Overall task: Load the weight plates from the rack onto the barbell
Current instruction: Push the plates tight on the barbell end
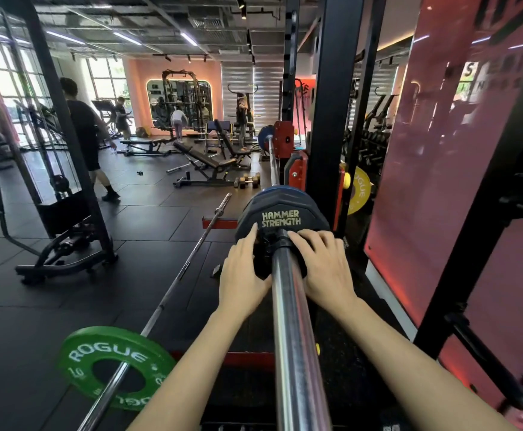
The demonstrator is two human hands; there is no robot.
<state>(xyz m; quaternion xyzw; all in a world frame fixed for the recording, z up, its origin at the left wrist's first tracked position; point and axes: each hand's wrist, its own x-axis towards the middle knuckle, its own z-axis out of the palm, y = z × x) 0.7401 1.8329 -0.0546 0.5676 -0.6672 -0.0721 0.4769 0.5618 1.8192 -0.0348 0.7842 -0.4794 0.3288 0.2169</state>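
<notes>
Chrome sleeve (297,337) running straight up the middle, black plate (280,217) seated far along it, "HAMMER STRENGTH" lettered across the face. Blue plate (277,190) tucked right behind the black one, only its top rim peeking over. Black collar (280,244) ringed round the sleeve, hard against the black plate. Left hand (243,275) on the near face of the plate left of the sleeve, fingers straight and together, tips up toward the lettering, pressing flat. Right hand (322,265) mirrored on the other side of the sleeve, fingers laid flat across the collar and plate, thumb low beside the chrome. Nothing pinched, nothing wrapped, just two palms on the plate. Black upright (331,98) rising just right of the plates, red hook (297,172) bolted to it behind them. Yellow plate (358,189) hanging on the far side of that upright, "ROGUE" partly readable. Left of the sleeve, second bar (173,287) lying on the dark floor (36,293), slanting away, green plate (115,367) marked "ROGUE" and "10" threaded on its near end. Further left and back, benches (210,157), a person walking (90,141), more people by the mirror (179,102). Red panel (459,150) filling the right of the upright.
</notes>
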